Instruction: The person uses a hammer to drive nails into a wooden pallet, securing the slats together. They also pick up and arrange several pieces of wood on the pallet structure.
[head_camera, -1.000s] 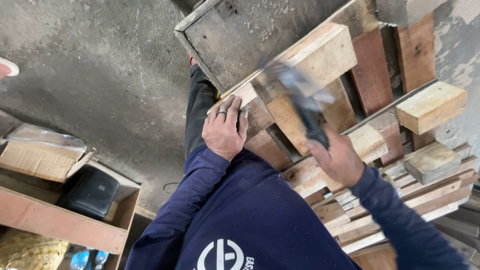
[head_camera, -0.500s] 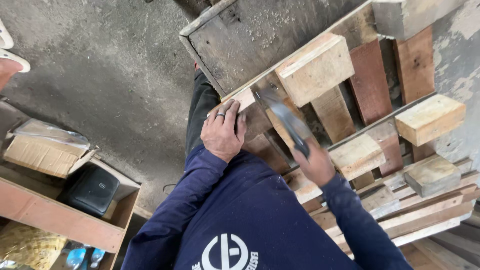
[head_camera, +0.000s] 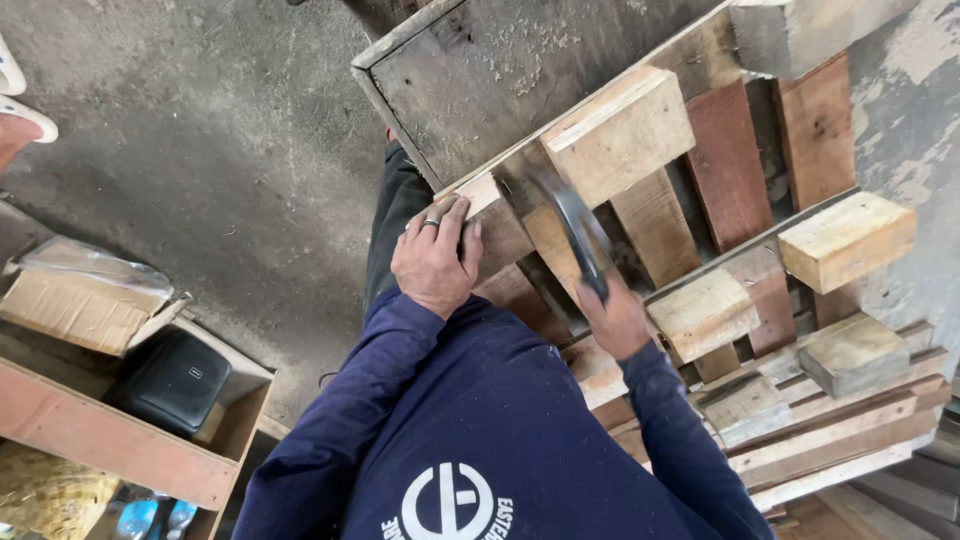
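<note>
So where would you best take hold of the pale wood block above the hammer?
Probably by the pale block's two long side faces, coming from above: it stands proud of the pallet boards, so those sides are exposed. The right hand with the hammer crowds its lower-left corner.

One head-worn camera looks steeply down, close over the wooden pallet (head_camera: 700, 250).

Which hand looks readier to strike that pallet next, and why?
Probably the right hand: it grips the hammer raised over the pallet. The left hand lies flat on a board's end, bracing it.
</note>
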